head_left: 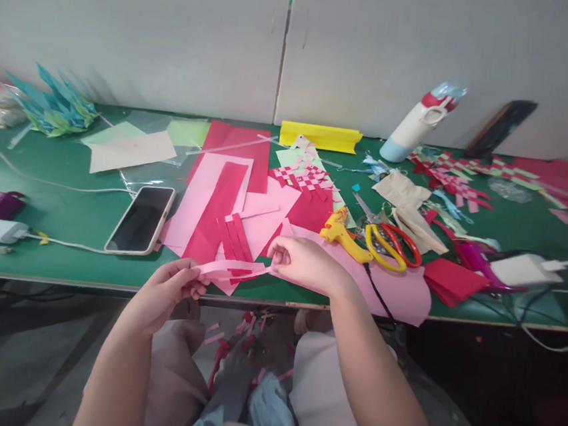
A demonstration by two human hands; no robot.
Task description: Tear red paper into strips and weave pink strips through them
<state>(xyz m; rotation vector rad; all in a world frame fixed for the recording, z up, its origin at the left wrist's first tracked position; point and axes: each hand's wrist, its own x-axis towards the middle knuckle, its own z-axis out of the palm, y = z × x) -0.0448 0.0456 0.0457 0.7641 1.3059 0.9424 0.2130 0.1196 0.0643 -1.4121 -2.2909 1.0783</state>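
Observation:
A pale pink paper strip [231, 269] stretches between my two hands above the front edge of the table. My left hand [170, 289] pinches its left end between thumb and fingers. At the other end, my right hand [295, 261] closes on the strip with its fingertips. Just behind the strip lie several red paper strips [235, 238], partly crossed by pink ones. Under them are sheets of red paper [217, 200] and pink paper [207, 179]. Farther back sit red-and-pink checkered woven paper pieces [303, 177].
Right of my hands are a yellow glue gun [345, 234], scissors [386, 246] with yellow handles and others with red handles. A phone [141, 221] lies at left with a cable. A bottle [420, 124] and a folded yellow paper [320, 137] stand behind. Paper scraps litter the floor.

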